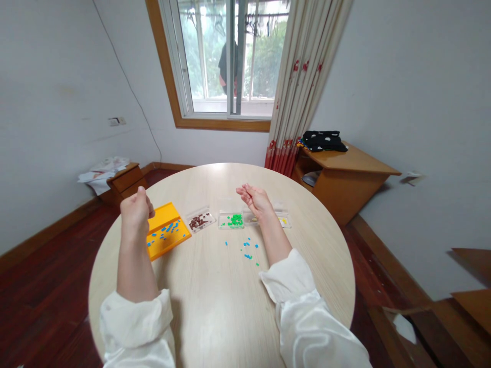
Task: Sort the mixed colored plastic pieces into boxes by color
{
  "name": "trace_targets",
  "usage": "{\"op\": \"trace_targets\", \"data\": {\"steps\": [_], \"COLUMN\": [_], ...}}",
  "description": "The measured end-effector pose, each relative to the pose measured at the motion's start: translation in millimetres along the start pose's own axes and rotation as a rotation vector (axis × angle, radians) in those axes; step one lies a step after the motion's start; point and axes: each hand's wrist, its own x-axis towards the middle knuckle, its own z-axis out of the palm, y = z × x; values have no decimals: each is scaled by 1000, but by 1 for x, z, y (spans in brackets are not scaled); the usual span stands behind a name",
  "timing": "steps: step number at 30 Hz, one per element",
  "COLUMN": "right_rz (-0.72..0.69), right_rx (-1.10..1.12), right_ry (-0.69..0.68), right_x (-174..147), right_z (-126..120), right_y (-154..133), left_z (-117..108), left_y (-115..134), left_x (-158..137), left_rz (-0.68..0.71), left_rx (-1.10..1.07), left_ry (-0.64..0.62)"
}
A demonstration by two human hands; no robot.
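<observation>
My left hand point(135, 210) is raised in a closed fist over the left side of an orange tray point(163, 251). Whatever its fingers may hold is hidden. Small blue pieces point(169, 228) lie scattered in that tray. My right hand point(256, 201) is above the clear boxes, palm turned inward, thumb and forefinger pressed together and the other fingers curled. Anything in that pinch is too small to make out. Under it is a clear box point(251, 221), partly covered by the wrist. Loose blue pieces point(247, 256), with a few green ones, lie on the table nearer me.
On the round table point(215, 306) stand a clear box of dark brown pieces point(198, 222), one of green pieces point(236, 220) and one with yellow pieces point(284, 222). Beyond are a wooden cabinet point(326, 189), a curtain point(303, 76) and a window.
</observation>
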Motion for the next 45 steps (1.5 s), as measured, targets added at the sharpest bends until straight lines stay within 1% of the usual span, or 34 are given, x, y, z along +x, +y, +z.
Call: {"op": "trace_targets", "data": {"steps": [1, 3, 5, 9, 12, 16, 21, 23, 25, 27, 29, 31, 33, 35, 36, 37, 38, 40, 41, 43, 45], "right_rz": [6, 7, 27, 120, 142, 101, -2, -29, -18, 11, 14, -69, -138, -150, -119, -62, 20, 224, 320, 423, 458], "right_rx": [-12, -2, 58, 199, 256, 255, 167, 107, 40, -69, -234, -425, -617, -665, -627, -544, -426, -122, 16, 169, 233], "right_ry": [-7, -39, -72, -75, -69, -50, -11, -34, -61, -104, -165, -196, -231, -237, -230, -218, -208, -198, -210, -219, -235], "right_x": [0, 1, 2, 4, 4, 4, 5, 5, 3, -1, -5, -9, -11, -10, -9, -8, -6, -3, -3, -3, -5], "right_z": [0, -2, -5, -11, -12, -11, -8, 1, 16, 38, 63, 85, 100, 105, 104, 102, 98, 87, 81, 69, 58], "right_y": [0, 0, -1, -4, -6, -5, 2, 11, 27, 47, 69, 88, 100, 105, 104, 102, 99, 90, 85, 76, 68], "left_z": [3, 9, 13, 14, 13, 11, 6, 4, 2, 2, 2, 1, 2, 3, 4, 5, 6, 9, 10, 11, 12], "left_y": [4, 11, 15, 17, 17, 18, 22, 22, 22, 22, 21, 21, 21, 21, 22, 22, 21, 19, 17, 14, 12], "left_x": [-4, -11, -14, -12, -8, -8, -9, -9, -8, -8, -8, -7, -7, -6, -6, -6, -5, -3, -2, 0, 2], "left_rz": [-5, -37, -82, -181, -207, -219, -223, -222, -223, -221, -218, -217, -218, -221, -226, -229, -232, -220, -201, -151, -110], "left_rx": [-42, -137, -244, -445, -532, -614, -709, -739, -759, -773, -784, -793, -802, -806, -801, -789, -771, -724, -696, -641, -604], "left_ry": [20, 4, -16, -23, 21, 60, 55, 65, 74, 80, 85, 104, 133, 168, 178, 182, 184, 165, 150, 125, 117]}}
